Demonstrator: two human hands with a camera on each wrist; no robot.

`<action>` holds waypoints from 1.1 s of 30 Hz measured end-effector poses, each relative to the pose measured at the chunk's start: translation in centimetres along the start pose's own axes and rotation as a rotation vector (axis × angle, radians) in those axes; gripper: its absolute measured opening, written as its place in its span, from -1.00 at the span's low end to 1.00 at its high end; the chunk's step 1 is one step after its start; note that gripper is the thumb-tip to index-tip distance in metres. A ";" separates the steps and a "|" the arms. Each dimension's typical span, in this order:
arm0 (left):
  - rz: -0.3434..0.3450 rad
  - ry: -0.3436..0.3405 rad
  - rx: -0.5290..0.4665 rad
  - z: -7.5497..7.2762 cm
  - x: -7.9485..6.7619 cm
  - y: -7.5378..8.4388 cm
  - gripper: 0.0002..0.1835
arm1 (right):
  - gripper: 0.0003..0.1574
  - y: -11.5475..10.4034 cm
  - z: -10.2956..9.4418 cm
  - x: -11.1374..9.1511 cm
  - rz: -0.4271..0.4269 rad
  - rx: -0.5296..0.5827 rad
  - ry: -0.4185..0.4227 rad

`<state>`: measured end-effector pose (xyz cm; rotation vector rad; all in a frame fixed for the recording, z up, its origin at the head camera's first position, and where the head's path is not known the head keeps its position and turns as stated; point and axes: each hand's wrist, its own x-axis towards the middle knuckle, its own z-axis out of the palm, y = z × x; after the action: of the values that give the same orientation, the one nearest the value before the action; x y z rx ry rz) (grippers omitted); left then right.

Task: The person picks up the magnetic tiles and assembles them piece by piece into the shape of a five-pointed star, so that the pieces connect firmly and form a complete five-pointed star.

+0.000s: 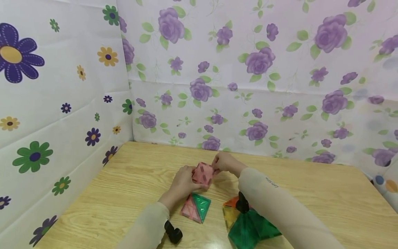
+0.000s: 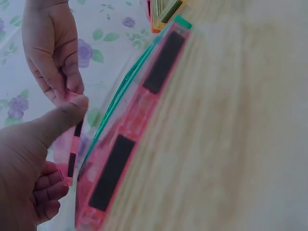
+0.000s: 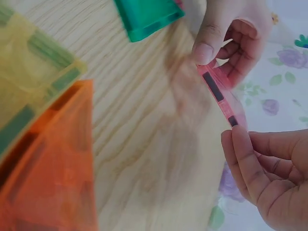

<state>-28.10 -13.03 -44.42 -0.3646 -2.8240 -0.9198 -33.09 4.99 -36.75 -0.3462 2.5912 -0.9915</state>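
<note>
A translucent pink magnetic tile (image 1: 203, 173) is held up over the table between both hands. My left hand (image 1: 184, 181) grips its left side, thumb on the near edge. On the opposite side, the fingertips of my right hand (image 1: 227, 162) pinch the tile. The right wrist view shows the pink tile (image 3: 233, 98) nearly edge-on, with dark magnet strips along its rim. Just below the left hand, a pink triangular tile (image 1: 190, 210) and a green triangular tile (image 1: 202, 204) lie side by side on the table.
Under the right forearm sit green tiles (image 1: 244, 230), a yellow tile (image 1: 229, 216) and an orange tile (image 1: 231, 202), partly hidden by the sleeve. The wooden table (image 1: 124, 183) meets a flower-print cloth (image 1: 230, 114) at the back, with another on the left.
</note>
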 end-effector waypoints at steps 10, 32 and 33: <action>-0.016 0.009 -0.115 -1.9 0.3 1.9 -0.15 | -0.84 -0.6 -2.1 -1.6 -0.025 0.218 0.001; -0.076 -0.076 -0.727 -3.8 0.6 4.3 -0.63 | -0.75 1.9 -5.9 -5.2 -0.085 0.332 -0.081; -0.086 -0.100 -0.740 -3.7 0.6 4.4 -0.62 | -0.75 2.2 -6.0 -5.3 -0.083 0.334 -0.091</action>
<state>-27.20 -11.74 -38.88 -0.3701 -2.4821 -1.9986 -30.84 11.97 -32.88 -0.4018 2.2933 -1.3772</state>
